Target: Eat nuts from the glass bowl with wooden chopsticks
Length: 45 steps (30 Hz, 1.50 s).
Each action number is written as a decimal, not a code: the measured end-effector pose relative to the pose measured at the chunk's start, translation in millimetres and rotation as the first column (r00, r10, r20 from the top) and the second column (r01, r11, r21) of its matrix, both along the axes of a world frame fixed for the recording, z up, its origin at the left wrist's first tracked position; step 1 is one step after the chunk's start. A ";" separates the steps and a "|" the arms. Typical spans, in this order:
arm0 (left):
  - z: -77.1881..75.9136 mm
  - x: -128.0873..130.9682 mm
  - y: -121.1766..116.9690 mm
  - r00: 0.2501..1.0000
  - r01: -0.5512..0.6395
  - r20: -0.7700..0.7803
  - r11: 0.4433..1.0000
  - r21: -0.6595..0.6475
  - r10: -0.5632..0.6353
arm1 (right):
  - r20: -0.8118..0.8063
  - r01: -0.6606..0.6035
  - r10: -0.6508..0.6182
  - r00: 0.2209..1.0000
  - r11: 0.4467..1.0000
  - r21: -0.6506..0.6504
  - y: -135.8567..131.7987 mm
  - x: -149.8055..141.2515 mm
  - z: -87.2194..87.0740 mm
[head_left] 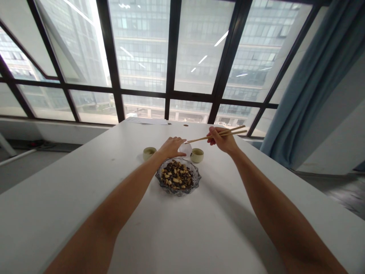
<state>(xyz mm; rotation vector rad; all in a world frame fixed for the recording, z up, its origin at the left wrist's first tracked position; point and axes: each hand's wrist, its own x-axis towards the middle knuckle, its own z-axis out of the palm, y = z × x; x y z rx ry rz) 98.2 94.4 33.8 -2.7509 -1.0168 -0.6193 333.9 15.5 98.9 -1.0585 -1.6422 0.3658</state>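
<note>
A pair of wooden chopsticks [230, 132] is gripped in my right hand [224, 139], their tips pointing left above a whitish, round bowl-like thing [186, 149]. My left hand [171, 147] has its thumb and fingers around the left side of that whitish thing, which it partly hides. Closer to me stands a clear glass bowl [196, 182] with a wavy rim, filled with peanuts and dark seeds [176, 175]. One pale green cup [197, 155] with a dark mark is just right of the whitish thing. Another pale green cup [149, 153] stands left of my left hand.
All of this stands on a white table [182, 236]. White paper [146, 121] lies at its far left edge, and a small brown round spot [186, 125] shows near the far edge. Beyond are dark-framed windows; a blue curtain [308, 83] hangs at the right.
</note>
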 end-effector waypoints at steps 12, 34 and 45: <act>-6.5 -0.8 3.7 0.999 -0.036 -0.043 0.997 -0.065 0.033 | 0.126 -0.222 0.298 0.946 0.881 -0.419 -20.4 -6.2 14.1; -8.0 -0.9 -1.5 0.984 -0.161 -0.119 0.957 -0.243 0.136 | 0.229 -0.267 0.454 0.861 0.786 -0.557 -25.0 -15.8 9.1; -7.7 1.2 -1.6 0.993 -0.094 -0.091 0.978 -0.184 0.078 | 0.242 -0.222 0.391 0.888 0.825 -0.519 -22.1 -14.6 10.2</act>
